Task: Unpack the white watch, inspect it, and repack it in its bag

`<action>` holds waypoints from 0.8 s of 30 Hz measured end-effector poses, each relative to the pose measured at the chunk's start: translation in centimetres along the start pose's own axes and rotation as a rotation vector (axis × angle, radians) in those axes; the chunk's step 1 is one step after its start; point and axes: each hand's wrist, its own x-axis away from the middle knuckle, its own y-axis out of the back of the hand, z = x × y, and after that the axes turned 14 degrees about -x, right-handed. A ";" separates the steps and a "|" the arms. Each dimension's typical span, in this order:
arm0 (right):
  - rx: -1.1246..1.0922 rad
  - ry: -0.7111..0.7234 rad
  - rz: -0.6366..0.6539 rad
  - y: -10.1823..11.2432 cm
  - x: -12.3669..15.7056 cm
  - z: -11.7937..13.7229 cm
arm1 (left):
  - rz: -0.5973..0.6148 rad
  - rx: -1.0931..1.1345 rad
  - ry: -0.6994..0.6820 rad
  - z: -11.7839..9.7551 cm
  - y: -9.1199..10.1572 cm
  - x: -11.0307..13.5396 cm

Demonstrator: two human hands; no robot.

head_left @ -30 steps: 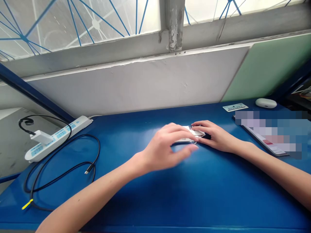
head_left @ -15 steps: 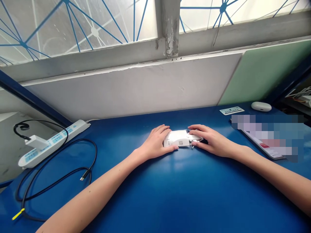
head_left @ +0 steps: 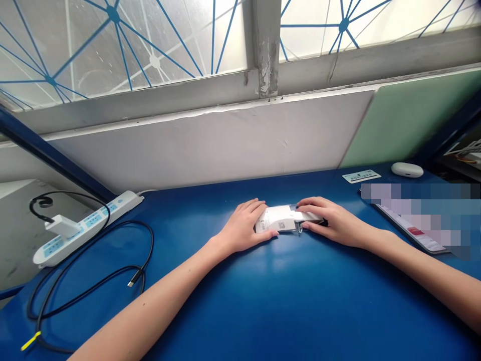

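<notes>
A small white packet [head_left: 277, 219] with a printed code lies flat on the blue table [head_left: 263, 301], in a clear wrapper. My left hand [head_left: 244, 228] cups its left end, fingers curled round the edge and thumb pressed along the near side. My right hand [head_left: 332, 220] grips the right end, fingertips on top of the wrapper flap and thumb underneath near a small dark bit. Both forearms rest low over the table.
A white power strip [head_left: 80, 225] with a white charger [head_left: 60, 224] and a looped black cable [head_left: 93, 273] lies at the left. At the right are a white label [head_left: 361, 176], a white oval case [head_left: 407, 169] and a flat dark device [head_left: 406, 218]. A white wall panel stands behind.
My left hand came down from above the packet to its left end, uncovering its printed face. My right hand stayed on the right end. The view shifted slightly.
</notes>
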 end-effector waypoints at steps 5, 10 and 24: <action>0.004 -0.018 -0.028 -0.7 0.0 0.7 | -0.001 -0.017 0.017 -0.1 0.0 0.0; 0.071 -0.022 -0.053 -0.3 -0.1 0.3 | -0.001 -0.015 0.033 -0.2 0.1 0.0; 0.070 -0.106 -0.491 1.3 -0.3 -0.8 | 0.032 -0.015 0.037 -0.1 -0.1 0.0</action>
